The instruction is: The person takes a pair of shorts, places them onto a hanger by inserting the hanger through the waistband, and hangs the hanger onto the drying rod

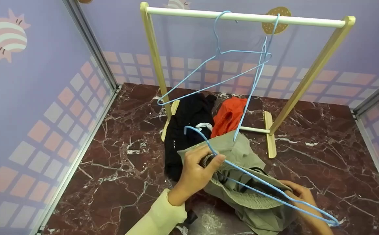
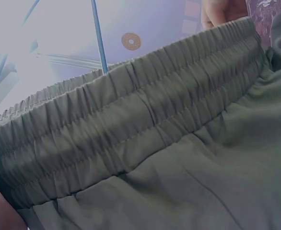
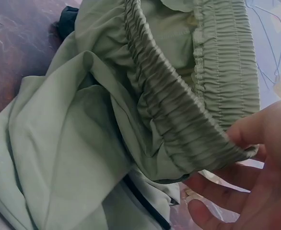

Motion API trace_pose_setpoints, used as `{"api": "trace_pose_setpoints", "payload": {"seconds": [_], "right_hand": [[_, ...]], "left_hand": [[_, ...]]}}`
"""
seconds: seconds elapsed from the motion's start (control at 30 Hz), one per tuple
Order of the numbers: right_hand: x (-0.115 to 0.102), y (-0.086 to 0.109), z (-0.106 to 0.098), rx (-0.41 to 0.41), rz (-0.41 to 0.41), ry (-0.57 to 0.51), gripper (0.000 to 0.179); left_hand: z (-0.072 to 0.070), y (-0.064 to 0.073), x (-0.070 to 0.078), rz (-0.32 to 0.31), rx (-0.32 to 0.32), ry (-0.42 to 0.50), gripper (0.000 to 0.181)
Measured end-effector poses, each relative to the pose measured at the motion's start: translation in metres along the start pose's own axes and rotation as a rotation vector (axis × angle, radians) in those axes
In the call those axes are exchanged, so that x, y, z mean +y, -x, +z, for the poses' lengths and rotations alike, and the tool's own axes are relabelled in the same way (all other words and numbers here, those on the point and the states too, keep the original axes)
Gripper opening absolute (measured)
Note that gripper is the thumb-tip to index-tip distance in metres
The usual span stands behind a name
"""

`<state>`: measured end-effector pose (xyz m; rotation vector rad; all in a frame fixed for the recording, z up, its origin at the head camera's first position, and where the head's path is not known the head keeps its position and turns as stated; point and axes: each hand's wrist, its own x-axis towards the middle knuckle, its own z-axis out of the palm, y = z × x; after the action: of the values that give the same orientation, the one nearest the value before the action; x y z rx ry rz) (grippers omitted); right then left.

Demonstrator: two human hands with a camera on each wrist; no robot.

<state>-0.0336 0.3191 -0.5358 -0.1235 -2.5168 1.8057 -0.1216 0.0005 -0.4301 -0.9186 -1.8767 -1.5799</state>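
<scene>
Grey-green pants (image 1: 258, 203) with a gathered elastic waistband hang between my two hands above the floor. My left hand (image 1: 194, 173) pinches a blue wire hanger (image 1: 205, 139) just below its hook, together with the near end of the waistband. The hanger's bar runs across the waist opening, with its far end sticking out past the right side. My right hand (image 1: 302, 195) grips the opposite end of the waistband (image 3: 188, 129), thumb and forefinger on the edge, other fingers outside. Seen from the left wrist, the waistband (image 2: 135, 110) is stretched out.
A wooden rack with a white bar (image 1: 189, 13) stands ahead, two blue hangers on it, one facing left (image 1: 189, 77) and one turned edge-on. Below lie black clothing (image 1: 182, 130) and a red garment (image 1: 230, 116) on the marbled floor (image 1: 111, 195). Patterned walls (image 1: 45, 81) enclose the space.
</scene>
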Motion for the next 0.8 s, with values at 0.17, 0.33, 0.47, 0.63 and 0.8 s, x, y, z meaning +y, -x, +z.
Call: {"api": "trace_pose_setpoints", "payload": {"seconds": [0.17,0.33,0.47,0.63,0.8], "right_hand": [[-0.012,0.002,-0.013,0.019,0.132,0.060,0.028],[-0.021,0.003,-0.026,0.025,0.201,0.081,0.031],[-0.029,0.004,-0.033,0.048,0.224,0.020,0.029],[-0.041,0.010,-0.039,0.074,0.234,-0.112,0.035],[-0.048,0.018,-0.046,0.054,0.038,-0.393,0.040]], "left_hand": [[-0.002,-0.001,-0.001,0.007,0.024,-0.013,0.029],[-0.004,-0.002,-0.002,0.000,0.036,-0.014,0.027],[-0.005,-0.001,-0.002,-0.011,0.031,-0.001,0.025],[-0.006,0.000,-0.002,-0.023,0.030,0.014,0.019],[-0.007,-0.001,-0.002,-0.015,0.034,0.012,0.016]]}}
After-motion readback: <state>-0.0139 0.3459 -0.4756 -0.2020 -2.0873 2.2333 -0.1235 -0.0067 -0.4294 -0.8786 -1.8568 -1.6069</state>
